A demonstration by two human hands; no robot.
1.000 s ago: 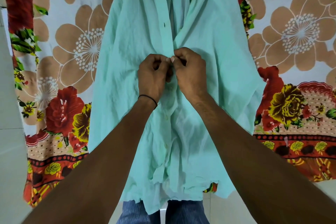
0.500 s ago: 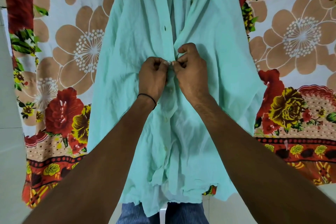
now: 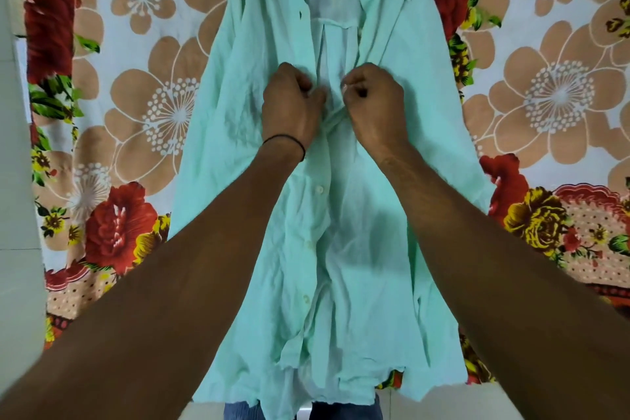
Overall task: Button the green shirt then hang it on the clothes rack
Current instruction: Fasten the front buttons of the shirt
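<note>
A light green shirt (image 3: pixel 341 249) lies spread on a flowered bedsheet, collar at the top, hem near me. Its lower front is buttoned; white buttons (image 3: pixel 319 189) show down the placket. Above my hands the front lies apart, showing the inside back. My left hand (image 3: pixel 289 106) pinches the left placket edge at mid-chest, a black band on its wrist. My right hand (image 3: pixel 373 106) pinches the right placket edge at the same height. A small gap separates the two hands.
The flowered bedsheet (image 3: pixel 153 112) in red, tan and white covers the surface on both sides of the shirt. A pale tiled floor (image 3: pixel 17 249) runs along the left edge. Blue denim (image 3: pixel 238 411) shows below the hem. No clothes rack is in view.
My hands have moved up the shirt to a higher point on the placket and have drawn slightly apart. The spot they pinched together before now lies closed below them.
</note>
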